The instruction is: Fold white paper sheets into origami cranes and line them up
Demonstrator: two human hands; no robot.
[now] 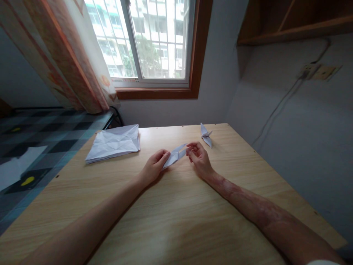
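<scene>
A small, partly folded white paper piece [175,155] is held just above the wooden table [176,213] between both hands. My left hand [154,165] pinches its left end with closed fingers. My right hand [198,156] pinches the right tip between thumb and fingers. A finished white paper crane [206,135] stands on the table just behind my right hand, apart from it.
A stack of creased white paper sheets [114,143] lies at the table's back left. A window and a patterned curtain [68,55] are behind. A bed with a checked cover [41,136] is on the left, a wall with a socket [311,71] on the right.
</scene>
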